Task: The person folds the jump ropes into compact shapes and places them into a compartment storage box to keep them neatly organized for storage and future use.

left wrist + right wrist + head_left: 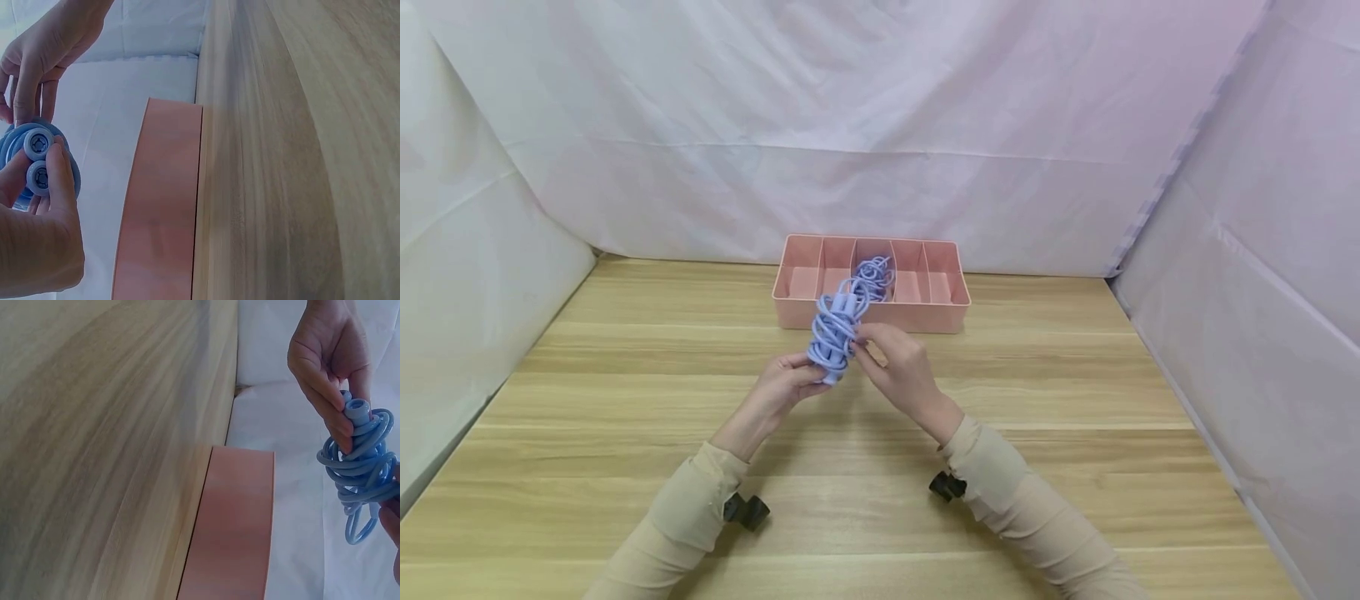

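A light blue jump rope (833, 332), its cord wound round two handles lying side by side, is held above the table in front of the pink box. My left hand (777, 389) grips the near ends of the handles between thumb and fingers. On the right side of the bundle, my right hand (904, 367) pinches the wound cord with thumb and fingertips. Both round handle ends (39, 145) face the left wrist camera. A loop of cord (359, 528) hangs out at the far end in the right wrist view.
The pink divided box (872, 317) stands at the back of the wooden table (865, 517). A second tangled blue cord bundle (874, 273) lies in its middle compartment, partly hidden by the held rope. White cloth (700, 125) hangs behind and at both sides.
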A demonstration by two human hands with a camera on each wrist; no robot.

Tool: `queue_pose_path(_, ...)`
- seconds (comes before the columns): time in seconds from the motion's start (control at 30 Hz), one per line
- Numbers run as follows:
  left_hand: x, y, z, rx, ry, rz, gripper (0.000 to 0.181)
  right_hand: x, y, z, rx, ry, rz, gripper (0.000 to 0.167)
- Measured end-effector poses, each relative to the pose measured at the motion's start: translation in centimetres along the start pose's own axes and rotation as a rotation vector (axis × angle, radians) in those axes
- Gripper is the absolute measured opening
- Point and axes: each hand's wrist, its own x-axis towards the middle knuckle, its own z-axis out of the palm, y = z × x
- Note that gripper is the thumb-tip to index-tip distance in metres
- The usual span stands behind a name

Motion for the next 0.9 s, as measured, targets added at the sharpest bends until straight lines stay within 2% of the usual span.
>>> queue_pose_path(0.17, 0.0, 0.1, -0.1, -0.014, -0.028, 0.009, 0.035, 0.1, 0.0, -0.1, 0.005, -0.031, -0.058, 0.008)
queue_pose_path(0.37, -0.1, 0.3, 0.0, -0.003, -0.036, 0.022, 0.039, 0.1, -0.6, -0.1, -0.056, -0.077, -0.123, 0.017)
queue_pose_path(0.47, -0.1, 0.3, 0.1, -0.010, -0.029, 0.025, 0.041, 0.1, -1.0, -0.2, -0.083, -0.083, -0.125, 0.017)
queue_pose_path(0.6, -0.1, 0.3, 0.1, -0.010, -0.043, 0.036, 0.042, 0.1, -1.4, -0.2, -0.070, -0.067, -0.073, 0.015)
queue_pose_path(0.73, -0.1, 0.1, 0.3, -0.048, -0.090, 0.053, 0.045, 0.2, -1.8, -0.3, 0.019, -0.024, 0.044, 0.015)
queue_pose_path(0.83, -0.2, -0.2, 0.4, -0.091, -0.117, 0.086, 0.048, 0.6, -2.3, -0.4, 0.062, 0.008, 0.107, 0.016)
queue_pose_path(0.9, -0.2, -0.3, 0.5, -0.102, -0.128, 0.118, 0.049, 0.8, -2.6, -0.4, 0.055, 0.021, 0.109, 0.015)
